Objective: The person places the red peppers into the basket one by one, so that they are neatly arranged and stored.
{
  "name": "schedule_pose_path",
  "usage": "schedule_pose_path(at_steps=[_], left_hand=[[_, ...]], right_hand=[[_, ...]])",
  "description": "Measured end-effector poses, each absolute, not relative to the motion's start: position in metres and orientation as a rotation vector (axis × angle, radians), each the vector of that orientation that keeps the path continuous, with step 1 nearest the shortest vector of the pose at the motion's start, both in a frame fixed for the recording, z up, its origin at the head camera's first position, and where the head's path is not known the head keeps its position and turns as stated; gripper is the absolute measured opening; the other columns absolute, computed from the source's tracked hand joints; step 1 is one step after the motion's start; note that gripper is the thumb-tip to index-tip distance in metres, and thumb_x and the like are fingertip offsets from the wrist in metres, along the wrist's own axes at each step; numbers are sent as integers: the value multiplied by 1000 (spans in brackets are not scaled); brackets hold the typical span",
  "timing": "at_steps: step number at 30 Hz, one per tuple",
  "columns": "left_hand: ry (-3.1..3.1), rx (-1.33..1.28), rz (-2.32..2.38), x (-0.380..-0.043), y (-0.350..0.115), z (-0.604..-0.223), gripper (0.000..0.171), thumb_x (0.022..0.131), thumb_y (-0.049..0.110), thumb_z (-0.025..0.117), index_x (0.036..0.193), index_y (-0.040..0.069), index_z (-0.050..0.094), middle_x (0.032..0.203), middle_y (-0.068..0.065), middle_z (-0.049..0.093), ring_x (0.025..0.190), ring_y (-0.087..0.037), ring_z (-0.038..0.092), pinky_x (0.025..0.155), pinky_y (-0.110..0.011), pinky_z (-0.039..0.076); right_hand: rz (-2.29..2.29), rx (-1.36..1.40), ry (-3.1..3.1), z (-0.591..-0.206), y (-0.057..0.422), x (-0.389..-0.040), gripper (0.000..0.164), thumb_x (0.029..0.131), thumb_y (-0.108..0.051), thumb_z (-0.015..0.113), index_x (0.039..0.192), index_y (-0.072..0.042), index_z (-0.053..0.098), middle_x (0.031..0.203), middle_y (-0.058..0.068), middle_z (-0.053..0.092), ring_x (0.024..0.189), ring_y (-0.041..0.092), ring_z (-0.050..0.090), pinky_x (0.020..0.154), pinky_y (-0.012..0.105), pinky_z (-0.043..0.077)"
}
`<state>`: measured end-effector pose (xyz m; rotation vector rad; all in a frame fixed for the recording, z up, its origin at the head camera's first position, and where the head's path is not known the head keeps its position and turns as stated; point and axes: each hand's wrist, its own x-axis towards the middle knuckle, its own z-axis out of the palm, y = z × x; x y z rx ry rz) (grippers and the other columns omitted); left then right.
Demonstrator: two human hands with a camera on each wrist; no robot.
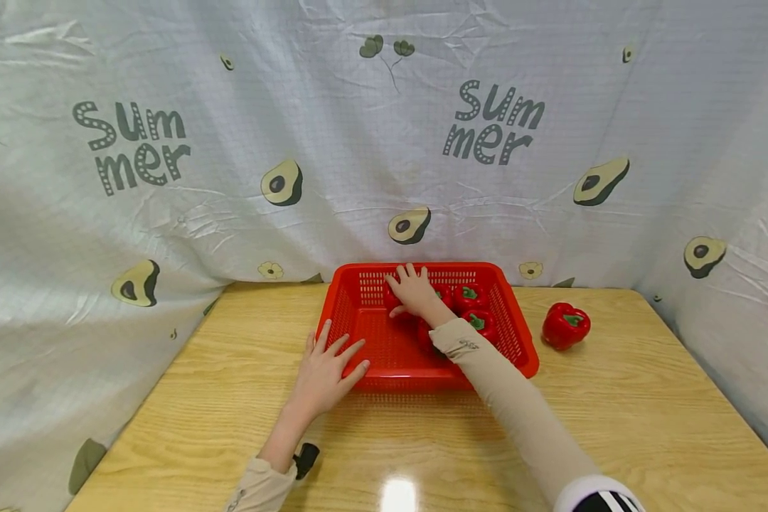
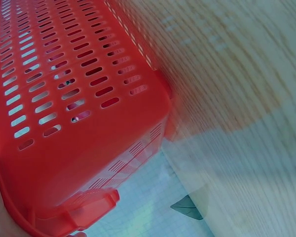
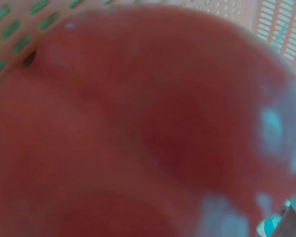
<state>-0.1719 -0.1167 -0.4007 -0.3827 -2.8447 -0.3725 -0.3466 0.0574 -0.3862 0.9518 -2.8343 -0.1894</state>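
Observation:
A red plastic basket (image 1: 384, 372) with slotted sides stands on the table, and several red bell peppers (image 1: 480, 323) with green stems sit in its right half. My right hand (image 1: 416, 293) reaches over them into the back of the basket. Its fingers and thumb are spread round a red bell pepper (image 3: 153, 113), which fills most of the right wrist view and is largely hidden by the hand in the head view. My left hand (image 1: 323, 373) rests on the basket's front left corner, fingers fairly straight and apart over the rim. The left wrist view shows the slotted outer wall (image 2: 89, 143).
Another red bell pepper (image 1: 565, 326) lies on the wooden table (image 1: 230, 398), to the right of the basket. A white cloth (image 1: 333, 128) printed with avocados hangs behind the table and along its sides. My right forearm crosses over the basket's front right rim.

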Motion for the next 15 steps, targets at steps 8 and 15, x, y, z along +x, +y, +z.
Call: schedule_pose_path(at_steps=[8,15], left_hand=[[-2845,-384,-372,-172,-118,-401,48,88,49,42,126,22,52,129,-12,51,136,-37,17,107,-59,12],[-2850,-387,-382,-172,-118,-400,48,88,49,43,126,22,52,130,-13,51,136,-37,17,107,-59,12]], right_hand=[[-184,956,-2892,-384,57,-345,75,74,-42,68,136,-13,36,127,16,38,119,32,33,95,54,31],[-213,965,-2912,-383,59,-346,78,73,-38,70,138,-15,32,129,15,37,120,30,33,95,53,31]])
